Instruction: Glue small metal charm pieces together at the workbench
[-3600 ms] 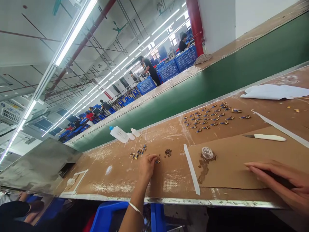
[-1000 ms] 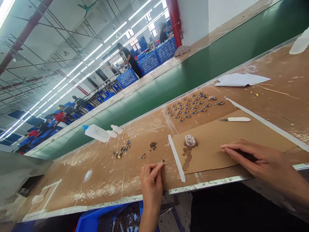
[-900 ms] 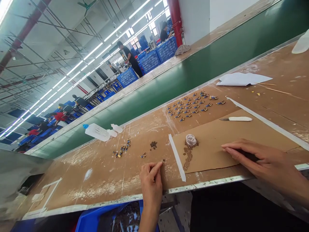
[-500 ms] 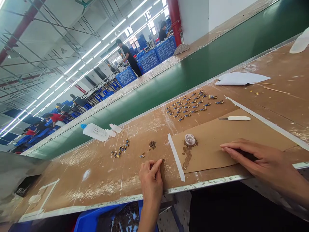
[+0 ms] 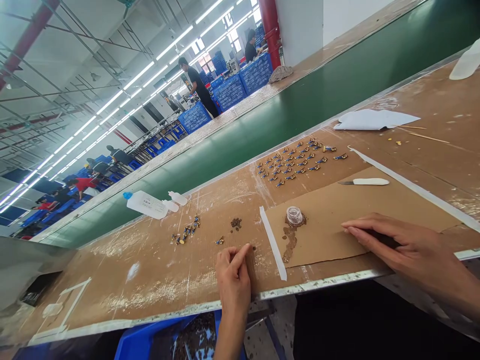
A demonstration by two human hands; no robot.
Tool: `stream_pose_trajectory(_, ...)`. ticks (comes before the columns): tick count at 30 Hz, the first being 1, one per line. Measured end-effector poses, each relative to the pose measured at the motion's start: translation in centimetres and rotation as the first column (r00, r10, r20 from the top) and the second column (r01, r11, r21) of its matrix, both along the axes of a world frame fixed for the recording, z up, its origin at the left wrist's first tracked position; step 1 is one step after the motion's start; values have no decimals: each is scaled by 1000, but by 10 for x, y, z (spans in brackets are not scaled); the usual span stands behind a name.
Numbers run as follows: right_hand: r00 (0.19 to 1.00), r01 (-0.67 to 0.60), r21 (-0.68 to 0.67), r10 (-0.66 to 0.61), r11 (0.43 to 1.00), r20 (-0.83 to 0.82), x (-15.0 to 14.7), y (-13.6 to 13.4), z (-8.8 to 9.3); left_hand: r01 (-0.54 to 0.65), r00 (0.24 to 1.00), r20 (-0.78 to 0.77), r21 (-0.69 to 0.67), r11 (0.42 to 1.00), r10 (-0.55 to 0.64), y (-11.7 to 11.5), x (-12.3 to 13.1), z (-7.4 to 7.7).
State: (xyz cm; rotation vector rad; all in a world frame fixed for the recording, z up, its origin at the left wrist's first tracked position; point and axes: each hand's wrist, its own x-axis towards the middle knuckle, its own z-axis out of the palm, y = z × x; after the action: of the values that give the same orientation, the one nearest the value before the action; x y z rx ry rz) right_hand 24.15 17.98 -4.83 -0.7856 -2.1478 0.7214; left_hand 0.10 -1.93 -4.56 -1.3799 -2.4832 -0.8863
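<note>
My left hand (image 5: 234,280) rests near the table's front edge, its index finger stretched out and the other fingers bent, with nothing visible in it. Just beyond that fingertip lies a small dark round piece (image 5: 254,248), apart from it. A pile of similar dark pieces (image 5: 236,223) and a single small blue-and-gold figure (image 5: 219,241) are farther back. Over the brown cardboard sheet (image 5: 330,215), my right hand (image 5: 397,245) has thumb and index finger pressed together; whatever they may pinch is too small to make out. A small clear cup (image 5: 294,216) stands left of it, with wet stains around.
Several blue-and-gold figures (image 5: 300,162) lie in rows behind the cardboard; more are clustered (image 5: 187,230) at left. A white-handled knife (image 5: 371,182) lies on the cardboard. Plastic bottles (image 5: 146,204) lie near the green conveyor belt (image 5: 240,145). A blue bin (image 5: 131,340) is below the edge.
My left index fingertip has drawn slightly back from the small dark piece, which now lies uncovered on the table. My right hand looks nearly still.
</note>
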Motion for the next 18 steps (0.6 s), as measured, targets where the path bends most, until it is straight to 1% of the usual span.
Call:
stream_pose_trajectory(3, 1000, 10, 43, -8, 999, -30, -1, 0, -1, -124, 992, 21, 119, 985, 123, -6, -21, 4)
stream_pose_trajectory(4, 999, 15, 58, -13, 998, -40, -1, 1, -2, -163, 987, 37, 134, 977, 160, -8, -30, 5)
stream_pose_trajectory(6, 999, 29, 85, -25, 996, -42, -1, 1, -2, -197, 979, 78, 118, 973, 189, -11, -50, 9)
stream_pose_trajectory(9, 999, 43, 132, -39, 990, -31, -2, 1, -2, -171, 981, 105, 57, 984, 164, -14, -72, 13)
stream_pose_trajectory(11, 999, 39, 158, -34, 987, -37, -2, 1, -1, -147, 984, 101, 27, 989, 144, -13, -80, 14)
stream_pose_trajectory(15, 999, 28, 147, -22, 989, -46, -2, 2, -5, -96, 993, 73, -16, 995, 97, -7, -83, 12)
stream_pose_trajectory(18, 999, 39, 126, -34, 991, -42, -1, 3, -9, -86, 996, 25, -14, 996, 86, -4, -80, 11)
